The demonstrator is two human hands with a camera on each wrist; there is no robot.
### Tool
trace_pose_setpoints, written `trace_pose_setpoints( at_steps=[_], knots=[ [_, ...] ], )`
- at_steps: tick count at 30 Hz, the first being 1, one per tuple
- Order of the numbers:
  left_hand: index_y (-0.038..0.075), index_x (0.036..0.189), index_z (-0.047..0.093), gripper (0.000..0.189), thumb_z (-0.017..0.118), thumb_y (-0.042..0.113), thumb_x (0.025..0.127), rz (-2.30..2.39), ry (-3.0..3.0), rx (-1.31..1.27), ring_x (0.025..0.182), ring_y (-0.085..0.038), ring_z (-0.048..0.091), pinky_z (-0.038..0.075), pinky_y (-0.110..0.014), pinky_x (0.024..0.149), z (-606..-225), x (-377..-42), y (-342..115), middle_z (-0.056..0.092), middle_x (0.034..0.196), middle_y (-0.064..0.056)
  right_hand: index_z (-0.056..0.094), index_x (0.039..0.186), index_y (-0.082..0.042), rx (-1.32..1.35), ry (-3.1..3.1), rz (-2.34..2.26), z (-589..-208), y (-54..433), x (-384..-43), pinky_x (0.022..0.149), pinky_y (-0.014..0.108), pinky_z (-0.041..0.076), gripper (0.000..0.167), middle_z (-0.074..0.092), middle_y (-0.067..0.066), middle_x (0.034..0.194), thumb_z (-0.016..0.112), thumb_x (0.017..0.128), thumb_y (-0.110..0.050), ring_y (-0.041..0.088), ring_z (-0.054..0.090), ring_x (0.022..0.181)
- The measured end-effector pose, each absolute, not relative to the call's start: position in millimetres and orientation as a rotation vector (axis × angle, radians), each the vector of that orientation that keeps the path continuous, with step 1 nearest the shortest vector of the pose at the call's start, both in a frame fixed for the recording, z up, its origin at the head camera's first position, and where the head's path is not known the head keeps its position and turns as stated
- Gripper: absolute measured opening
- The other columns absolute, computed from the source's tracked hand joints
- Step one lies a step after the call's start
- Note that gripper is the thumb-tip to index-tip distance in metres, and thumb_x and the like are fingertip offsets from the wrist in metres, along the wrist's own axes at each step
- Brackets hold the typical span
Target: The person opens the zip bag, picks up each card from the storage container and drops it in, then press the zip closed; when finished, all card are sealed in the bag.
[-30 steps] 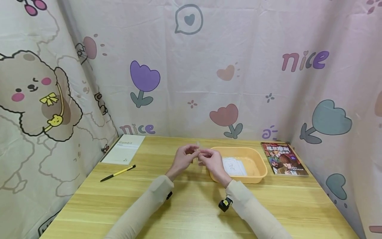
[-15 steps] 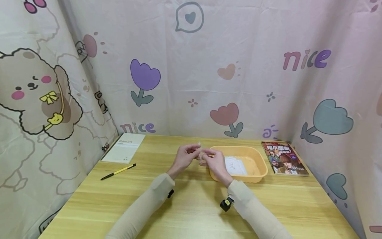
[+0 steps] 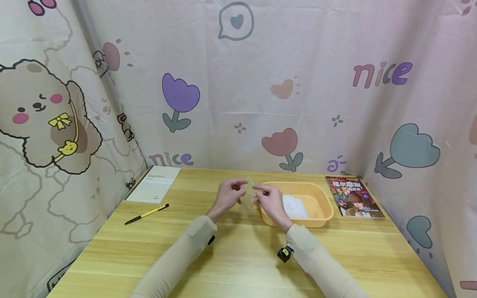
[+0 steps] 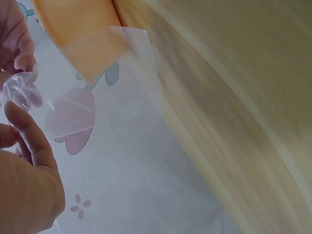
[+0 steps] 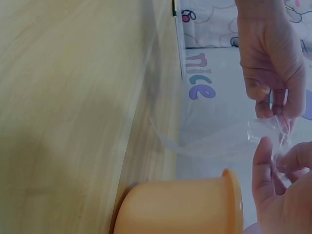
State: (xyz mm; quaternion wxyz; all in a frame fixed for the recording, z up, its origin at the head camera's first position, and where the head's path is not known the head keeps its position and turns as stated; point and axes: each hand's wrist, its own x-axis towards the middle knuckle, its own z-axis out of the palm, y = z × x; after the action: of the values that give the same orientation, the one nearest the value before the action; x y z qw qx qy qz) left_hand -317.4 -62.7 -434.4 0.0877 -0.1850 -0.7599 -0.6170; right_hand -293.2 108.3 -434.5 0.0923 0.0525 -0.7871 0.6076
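Both hands hold a clear plastic zip bag (image 4: 102, 107) by its top edge, above the table and in front of the tub. My left hand (image 3: 226, 198) pinches one side of the mouth between thumb and fingers. On the other side, my right hand (image 3: 272, 205) pinches the rim, its index finger extended. The mouth is spread between the two hands, and a thin red line shows along it in the right wrist view. The see-through body of the bag hangs down below the fingers.
A yellow-orange plastic tub (image 3: 320, 207) with white printed sheets or packets (image 3: 297, 207) stands right beside the right hand. A comic-style magazine (image 3: 355, 198) lies at the far right. At the left are a notebook (image 3: 152, 186) and a yellow-and-black pen (image 3: 147, 214). A printed curtain (image 3: 223, 82) backs the table.
The hands have drawn slightly apart, the right one shifting right. The bag's mouth, bunched between touching fingertips earlier, is now spread between them. The tub and other things stay put.
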Motion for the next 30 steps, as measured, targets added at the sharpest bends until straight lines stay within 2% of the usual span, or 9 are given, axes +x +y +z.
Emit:
trace_pose_setpoints(
  at_steps=[3,6,9,12,16,18,21,24,30],
  knots=[
    [0.003,0.106,0.074,0.030,0.059,-0.008,0.082,-1.789,-2.269,-0.533,0.054,-0.018,0.058,0.057,-0.051,0.046,-435.0,-316.8,-63.5,0.063,0.075,-0.014,0.076,0.109,-0.009,0.104,-2.361,1.740,-434.6,108.4,-293.3,0.047,0.014,0.047,0.032,0.070,0.011,0.074,0.058,0.084,-0.001,0.024,0.071,0.062],
    [0.003,0.106,0.074,0.030,0.059,-0.007,0.083,-1.759,-2.271,-0.525,0.052,-0.019,0.058,0.057,-0.043,0.043,-434.8,-316.0,-64.0,0.064,0.075,-0.011,0.076,0.109,-0.010,0.103,-2.338,1.763,-434.6,108.3,-293.7,0.049,0.015,0.050,0.030,0.071,0.010,0.075,0.059,0.085,-0.003,0.022,0.071,0.063],
    [0.002,0.109,0.073,0.030,0.059,-0.004,0.084,-1.752,-2.268,-0.529,0.053,-0.021,0.059,0.057,-0.038,0.043,-434.2,-315.2,-64.2,0.065,0.077,-0.009,0.074,0.111,-0.004,0.195,-2.301,1.852,-435.1,108.5,-293.7,0.060,0.025,0.061,0.025,0.073,0.014,0.094,0.061,0.090,-0.004,0.024,0.072,0.068],
    [0.001,0.113,0.072,0.030,0.060,0.000,0.086,-1.760,-2.270,-0.543,0.057,-0.027,0.061,0.058,-0.041,0.046,-433.8,-314.7,-64.4,0.066,0.080,-0.007,0.073,0.113,-0.002,0.325,-2.314,1.882,-435.8,109.7,-293.0,0.073,0.036,0.064,0.023,0.068,0.014,0.118,0.067,0.092,-0.011,0.030,0.072,0.084],
    [-0.001,0.115,0.071,0.030,0.061,0.000,0.086,-1.777,-2.264,-0.545,0.059,-0.025,0.063,0.059,-0.047,0.049,-433.1,-314.7,-64.7,0.068,0.081,-0.009,0.074,0.111,-0.007,0.477,-2.409,1.724,-432.6,111.5,-288.0,0.083,0.035,0.063,0.030,0.062,0.010,0.130,0.078,0.085,-0.022,0.026,0.068,0.099],
    [0.000,0.114,0.071,0.030,0.061,-0.001,0.086,-1.782,-2.263,-0.545,0.059,-0.021,0.063,0.059,-0.050,0.051,-432.3,-314.4,-65.0,0.068,0.082,-0.011,0.075,0.107,-0.005,0.536,-2.442,1.630,-427.8,111.8,-283.3,0.085,0.032,0.062,0.028,0.062,0.012,0.129,0.080,0.083,-0.020,0.025,0.065,0.104],
    [0.001,0.111,0.072,0.029,0.060,-0.002,0.085,-1.770,-2.271,-0.555,0.058,-0.018,0.062,0.059,-0.044,0.048,-432.0,-314.2,-66.0,0.068,0.081,-0.011,0.077,0.099,-0.006,0.586,-2.444,1.582,-429.0,113.1,-283.5,0.085,0.031,0.062,0.018,0.064,0.013,0.126,0.079,0.083,-0.015,0.027,0.064,0.107],
    [0.004,0.109,0.073,0.027,0.059,-0.001,0.086,-1.684,-2.311,-0.588,0.059,-0.024,0.062,0.058,-0.035,0.045,-431.3,-314.0,-67.7,0.066,0.078,-0.008,0.078,0.090,-0.012,0.603,-2.435,1.540,-439.7,116.3,-292.8,0.084,0.027,0.062,0.009,0.066,0.008,0.122,0.078,0.084,-0.018,0.023,0.064,0.108],
    [0.010,0.102,0.075,0.018,0.065,0.011,0.087,-1.454,-2.400,-0.609,0.079,-0.023,0.051,0.044,-0.025,0.060,-427.3,-317.9,-74.9,0.057,0.095,-0.010,0.077,0.088,-0.015,0.692,-2.419,1.481,-437.8,122.4,-297.6,0.077,0.023,0.061,0.005,0.067,0.008,0.120,0.077,0.086,-0.020,0.019,0.065,0.100]
  ],
)
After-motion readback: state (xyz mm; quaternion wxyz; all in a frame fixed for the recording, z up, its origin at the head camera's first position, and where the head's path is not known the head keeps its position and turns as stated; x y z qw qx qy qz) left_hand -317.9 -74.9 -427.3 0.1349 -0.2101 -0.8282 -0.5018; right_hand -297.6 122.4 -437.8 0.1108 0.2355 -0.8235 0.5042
